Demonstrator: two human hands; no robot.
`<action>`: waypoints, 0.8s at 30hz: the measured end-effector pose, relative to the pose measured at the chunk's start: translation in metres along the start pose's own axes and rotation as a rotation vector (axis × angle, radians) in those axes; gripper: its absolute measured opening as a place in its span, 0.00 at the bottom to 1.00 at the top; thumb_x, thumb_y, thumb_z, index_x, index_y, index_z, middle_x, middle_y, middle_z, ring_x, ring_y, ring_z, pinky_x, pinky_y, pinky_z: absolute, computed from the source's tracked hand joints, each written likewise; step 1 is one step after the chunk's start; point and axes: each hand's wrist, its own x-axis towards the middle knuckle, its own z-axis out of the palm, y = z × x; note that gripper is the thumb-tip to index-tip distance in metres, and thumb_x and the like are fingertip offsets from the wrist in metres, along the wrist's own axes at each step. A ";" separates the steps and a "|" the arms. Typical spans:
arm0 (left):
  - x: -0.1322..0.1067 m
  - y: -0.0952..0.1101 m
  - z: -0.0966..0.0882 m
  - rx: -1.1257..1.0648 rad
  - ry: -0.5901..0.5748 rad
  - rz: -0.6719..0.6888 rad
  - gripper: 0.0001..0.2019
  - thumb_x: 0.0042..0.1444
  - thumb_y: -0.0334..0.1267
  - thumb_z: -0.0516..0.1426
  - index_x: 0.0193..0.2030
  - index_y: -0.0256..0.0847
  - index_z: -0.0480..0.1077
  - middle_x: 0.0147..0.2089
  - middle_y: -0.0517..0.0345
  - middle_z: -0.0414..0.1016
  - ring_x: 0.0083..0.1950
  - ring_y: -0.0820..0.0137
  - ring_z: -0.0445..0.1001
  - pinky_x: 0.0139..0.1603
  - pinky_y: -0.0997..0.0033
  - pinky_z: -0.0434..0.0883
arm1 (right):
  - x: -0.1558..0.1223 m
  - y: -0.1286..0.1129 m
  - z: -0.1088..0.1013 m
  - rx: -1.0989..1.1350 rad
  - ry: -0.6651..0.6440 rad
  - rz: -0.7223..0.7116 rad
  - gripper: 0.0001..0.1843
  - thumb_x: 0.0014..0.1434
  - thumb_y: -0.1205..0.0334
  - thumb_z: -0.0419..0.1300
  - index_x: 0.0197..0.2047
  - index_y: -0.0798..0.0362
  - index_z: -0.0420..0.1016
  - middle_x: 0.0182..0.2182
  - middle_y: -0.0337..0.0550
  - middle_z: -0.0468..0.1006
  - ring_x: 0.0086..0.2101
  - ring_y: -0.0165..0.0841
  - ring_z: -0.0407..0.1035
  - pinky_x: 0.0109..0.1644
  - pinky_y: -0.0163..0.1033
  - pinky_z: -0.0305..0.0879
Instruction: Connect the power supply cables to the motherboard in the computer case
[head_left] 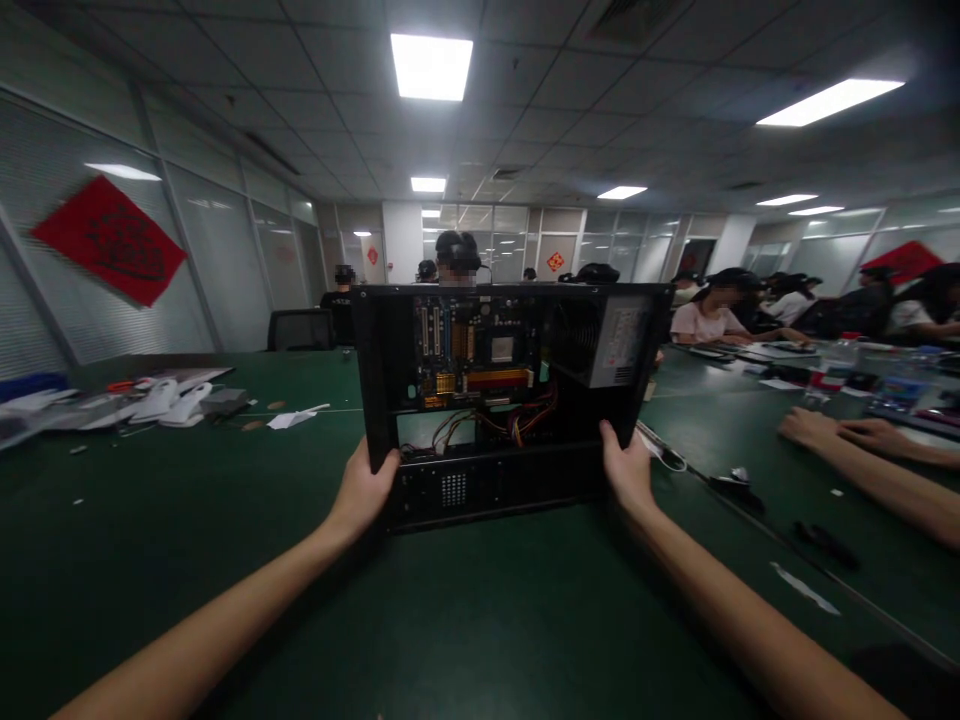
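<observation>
A black open computer case [382, 360] stands upright on its side on the green table [465, 620], its open side facing me. Inside I see a motherboard [480, 355], a bundle of coloured cables [517, 420] and a grey power supply [611, 345] at the upper right. My left hand [365, 490] grips the case's lower left corner. My right hand [626, 468] grips the lower right corner. Both hands have fingers wrapped round the case edges.
White parts and papers [169, 400] lie at the far left of the table. Another person's forearms and hands [862, 440] rest on the table at the right, near small dark items [739, 480]. Several people sit at tables beyond the case.
</observation>
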 end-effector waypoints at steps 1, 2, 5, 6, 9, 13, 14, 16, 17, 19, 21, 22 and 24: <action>0.005 -0.004 -0.005 0.030 -0.007 -0.016 0.23 0.56 0.52 0.54 0.49 0.35 0.73 0.50 0.42 0.79 0.52 0.52 0.77 0.57 0.51 0.73 | -0.007 0.004 0.008 0.015 0.048 0.065 0.28 0.53 0.38 0.59 0.42 0.54 0.76 0.38 0.54 0.81 0.41 0.49 0.74 0.49 0.51 0.70; 0.010 -0.009 -0.012 0.055 -0.015 -0.037 0.23 0.55 0.53 0.54 0.46 0.35 0.73 0.47 0.43 0.80 0.49 0.52 0.78 0.53 0.51 0.74 | -0.015 0.006 0.013 0.024 0.073 0.110 0.27 0.53 0.39 0.59 0.41 0.55 0.76 0.38 0.53 0.81 0.40 0.48 0.74 0.49 0.50 0.69; 0.027 -0.024 -0.035 0.106 0.001 -0.109 0.21 0.49 0.55 0.54 0.37 0.37 0.72 0.38 0.46 0.79 0.42 0.53 0.77 0.45 0.55 0.75 | -0.042 -0.003 0.024 0.060 0.030 0.152 0.26 0.54 0.41 0.60 0.43 0.55 0.76 0.39 0.53 0.82 0.39 0.46 0.74 0.47 0.48 0.68; 0.032 -0.029 -0.042 0.104 0.026 -0.130 0.20 0.47 0.55 0.55 0.35 0.38 0.71 0.36 0.48 0.78 0.40 0.54 0.77 0.42 0.57 0.75 | -0.050 -0.009 0.027 0.071 0.004 0.153 0.26 0.55 0.40 0.60 0.44 0.55 0.76 0.40 0.53 0.82 0.39 0.46 0.74 0.47 0.47 0.68; 0.040 -0.042 -0.057 0.056 0.087 -0.203 0.19 0.43 0.56 0.56 0.31 0.41 0.68 0.30 0.53 0.75 0.34 0.58 0.74 0.35 0.62 0.73 | -0.071 -0.030 0.038 0.089 -0.070 0.133 0.27 0.58 0.40 0.59 0.47 0.55 0.76 0.43 0.53 0.81 0.41 0.45 0.74 0.49 0.47 0.68; 0.030 -0.060 -0.058 -0.056 0.124 -0.301 0.26 0.43 0.65 0.58 0.34 0.42 0.70 0.32 0.52 0.77 0.37 0.54 0.77 0.35 0.61 0.75 | -0.075 -0.039 0.043 0.145 -0.158 0.074 0.29 0.60 0.39 0.58 0.52 0.55 0.74 0.46 0.52 0.81 0.45 0.44 0.74 0.51 0.46 0.69; 0.025 -0.066 -0.057 -0.085 0.115 -0.320 0.29 0.42 0.68 0.59 0.35 0.42 0.70 0.34 0.51 0.79 0.40 0.52 0.79 0.39 0.59 0.76 | -0.072 -0.036 0.042 0.155 -0.174 0.058 0.29 0.61 0.39 0.58 0.52 0.55 0.73 0.45 0.51 0.81 0.45 0.44 0.74 0.51 0.46 0.69; 0.016 -0.076 -0.053 -0.108 0.093 -0.342 0.33 0.40 0.72 0.59 0.37 0.42 0.71 0.39 0.48 0.82 0.48 0.48 0.79 0.49 0.55 0.77 | -0.062 -0.025 0.038 0.142 -0.200 0.010 0.29 0.61 0.38 0.58 0.51 0.56 0.74 0.44 0.51 0.81 0.44 0.44 0.74 0.50 0.45 0.70; 0.013 -0.081 -0.052 -0.109 0.073 -0.359 0.35 0.39 0.74 0.59 0.37 0.42 0.71 0.42 0.46 0.82 0.51 0.46 0.79 0.53 0.54 0.76 | -0.057 -0.018 0.036 0.122 -0.215 -0.022 0.29 0.61 0.37 0.58 0.50 0.56 0.75 0.43 0.50 0.81 0.43 0.44 0.74 0.49 0.45 0.70; 0.010 -0.088 -0.052 -0.110 0.028 -0.387 0.39 0.40 0.76 0.57 0.42 0.41 0.72 0.47 0.44 0.82 0.55 0.46 0.78 0.59 0.53 0.74 | -0.052 -0.005 0.032 0.074 -0.252 -0.082 0.30 0.60 0.36 0.59 0.49 0.56 0.76 0.42 0.50 0.82 0.43 0.45 0.74 0.49 0.45 0.69; 0.009 -0.091 -0.052 -0.095 -0.007 -0.400 0.42 0.41 0.78 0.55 0.44 0.39 0.72 0.50 0.42 0.82 0.57 0.47 0.77 0.61 0.54 0.73 | -0.053 0.004 0.030 0.066 -0.278 -0.074 0.31 0.60 0.36 0.58 0.51 0.55 0.76 0.43 0.51 0.82 0.44 0.45 0.75 0.49 0.45 0.70; 0.009 -0.092 -0.052 -0.080 -0.016 -0.402 0.43 0.41 0.79 0.54 0.45 0.38 0.72 0.50 0.42 0.81 0.56 0.47 0.78 0.60 0.54 0.74 | -0.055 0.006 0.029 0.075 -0.284 -0.047 0.32 0.61 0.36 0.58 0.53 0.55 0.76 0.44 0.51 0.82 0.44 0.45 0.75 0.49 0.45 0.70; 0.007 -0.092 -0.052 -0.017 0.014 -0.387 0.44 0.41 0.81 0.52 0.43 0.38 0.74 0.48 0.42 0.82 0.53 0.47 0.79 0.56 0.55 0.77 | -0.061 0.005 0.028 0.097 -0.289 0.020 0.34 0.61 0.35 0.57 0.55 0.56 0.75 0.47 0.52 0.81 0.46 0.45 0.75 0.51 0.45 0.71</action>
